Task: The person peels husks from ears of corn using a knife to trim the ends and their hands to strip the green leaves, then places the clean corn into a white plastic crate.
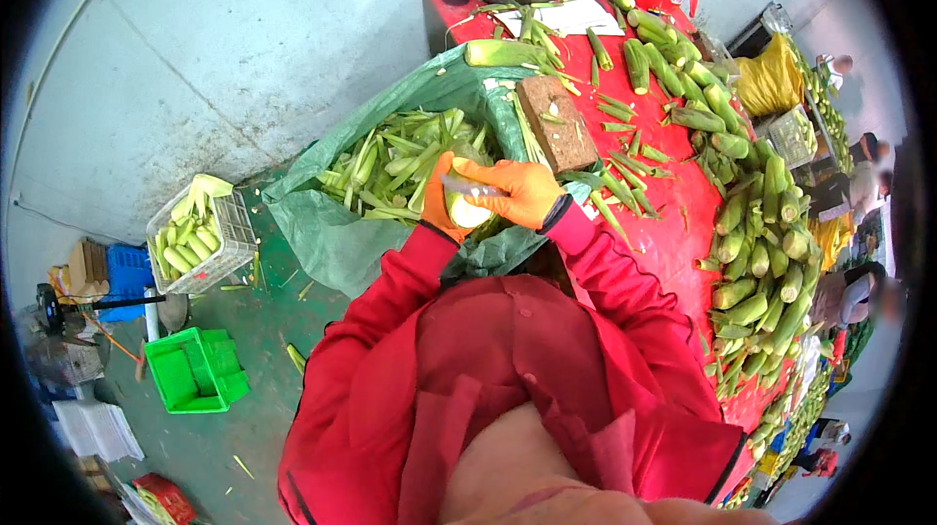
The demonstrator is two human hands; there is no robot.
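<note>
Both my hands wear orange gloves and meet over a green woven sack [329, 247] filled with corn husks [373, 159]. My left hand [439, 203] grips a pale, partly husked ear of corn [467, 212]. Closed around a knife [476, 188], my right hand [523, 192] holds its blade across the ear. The knife's handle is mostly hidden in the glove. Beside my right hand, a reddish-brown brick [556, 126] lies on the edge of the red-covered table [673, 210]. One ear in green husk [505, 53] rests at the sack's far rim.
Unhusked corn [761, 254] is heaped along the table on the right. A grey plastic crate [227, 232] of husked ears and a green plastic crate [194, 371] stand on the floor at left. A wall rises beyond the sack. People are at the far right.
</note>
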